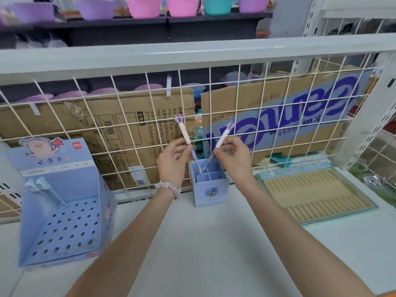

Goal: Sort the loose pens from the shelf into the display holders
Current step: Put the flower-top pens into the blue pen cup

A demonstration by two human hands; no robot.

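Note:
My left hand [172, 162] pinches a purple pen [184, 130] with a white grip and a forked purple top. My right hand [233, 156] pinches a second pen [222, 137] of the same kind. Both pens lean outward at the top, and their lower ends reach down into a small blue holder [211, 190] with inner dividers, which stands on the white shelf against the wire grid. At the left stands a bigger blue display holder [64, 230] with rows of holes; two pale capped pens [40, 185] stick in its top corner.
A white wire grid [150, 116] backs the shelf, with cardboard sheets behind it. A flat tray with a ribbed beige insert [317, 195] lies at the right. Coloured bowls [182, 6] line a dark shelf far above. A white upright post [372, 116] stands at the right.

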